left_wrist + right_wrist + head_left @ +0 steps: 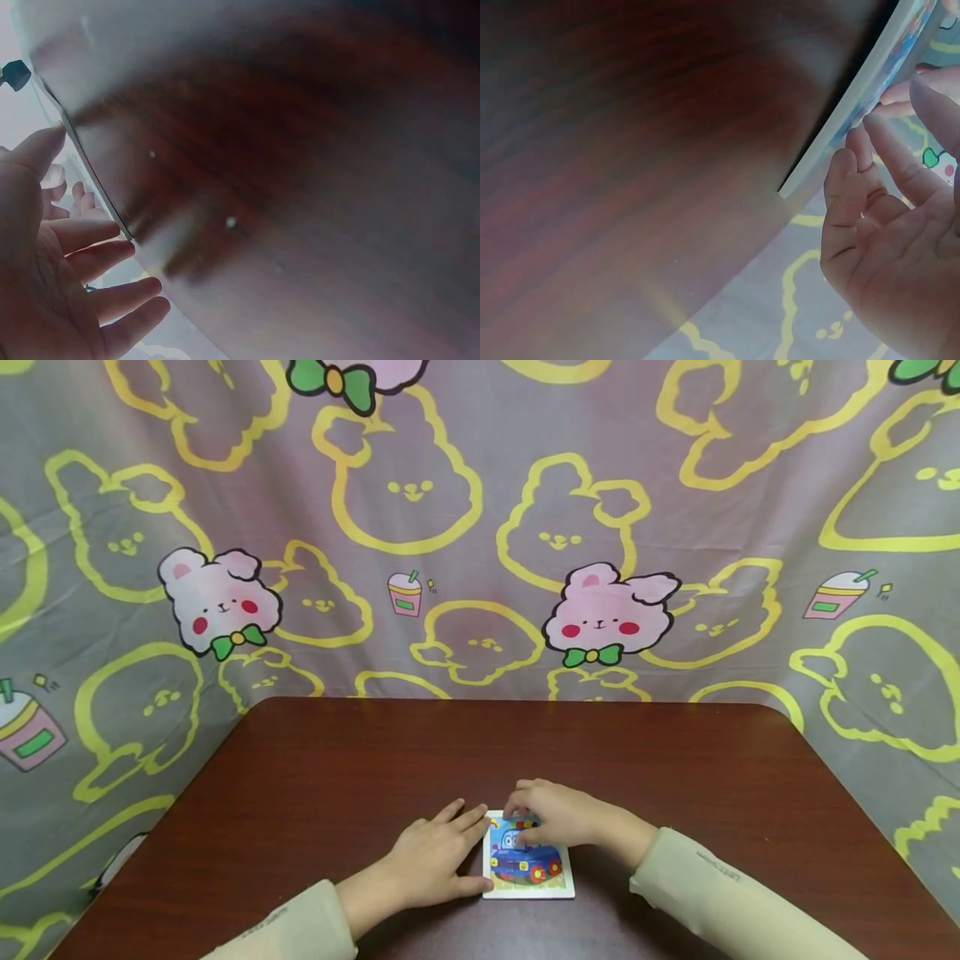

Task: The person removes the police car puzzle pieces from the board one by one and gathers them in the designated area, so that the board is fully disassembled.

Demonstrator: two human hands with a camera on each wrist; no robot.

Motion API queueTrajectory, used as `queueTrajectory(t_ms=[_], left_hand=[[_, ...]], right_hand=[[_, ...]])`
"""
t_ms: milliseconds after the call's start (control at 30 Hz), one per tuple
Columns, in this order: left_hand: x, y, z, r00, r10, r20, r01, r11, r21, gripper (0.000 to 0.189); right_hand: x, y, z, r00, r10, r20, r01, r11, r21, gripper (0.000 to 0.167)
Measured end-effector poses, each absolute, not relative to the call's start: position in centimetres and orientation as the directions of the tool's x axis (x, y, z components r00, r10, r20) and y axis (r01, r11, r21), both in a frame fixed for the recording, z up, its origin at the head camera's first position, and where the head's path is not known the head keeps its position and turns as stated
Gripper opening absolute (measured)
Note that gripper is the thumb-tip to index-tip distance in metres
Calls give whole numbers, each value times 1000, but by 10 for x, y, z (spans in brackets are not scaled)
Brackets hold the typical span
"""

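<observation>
Left side: your left sleeve (288, 931) trails off toward 8 o'clock from the left hand (431, 864), which sits at the picture board's 9 o'clock. Its fingers are straight and spread, fingertips near the 10 o'clock corner, thumb near the 8 o'clock corner. Judged a steadying hold; brace lightly along that edge and don't push sideways, or the board may slide on the smooth surface (375, 760).

Centre: the picture board (525, 870), white-bordered with a blue cartoon car, lies flat between your hands.

Right side: your right hand (561, 814) arches over the board from 1 o'clock, fingers bent, thumb set apart at the 6 o'clock side of them. Whether they pinch anything cannot be told; the contact is hidden. The step appears to be fingertip work on the picture's upper part: use small, straight-down pressure, wrist high so the car stays visible. Right sleeve (735, 889) runs off toward 4 o'clock.
</observation>
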State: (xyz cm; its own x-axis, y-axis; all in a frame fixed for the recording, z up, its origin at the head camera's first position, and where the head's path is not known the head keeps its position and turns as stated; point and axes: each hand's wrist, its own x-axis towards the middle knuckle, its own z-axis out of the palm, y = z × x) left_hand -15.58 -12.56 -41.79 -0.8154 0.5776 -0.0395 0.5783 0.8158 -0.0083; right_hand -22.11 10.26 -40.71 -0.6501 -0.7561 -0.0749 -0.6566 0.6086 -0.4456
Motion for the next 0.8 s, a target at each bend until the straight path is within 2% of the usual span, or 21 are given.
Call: queueTrajectory(t_ms=[467,800], left_hand=[[-156,-126,-418,-823,566,-50,565,824,29,82],[-158,-125,-416,-830,556,-56,553,831,58,81]], right_hand=[[-230,91,-412,-631,-770,-90,-620,571,-538,23],[-230,85,-413,-650,-748,-135,-571,598,-562,24]])
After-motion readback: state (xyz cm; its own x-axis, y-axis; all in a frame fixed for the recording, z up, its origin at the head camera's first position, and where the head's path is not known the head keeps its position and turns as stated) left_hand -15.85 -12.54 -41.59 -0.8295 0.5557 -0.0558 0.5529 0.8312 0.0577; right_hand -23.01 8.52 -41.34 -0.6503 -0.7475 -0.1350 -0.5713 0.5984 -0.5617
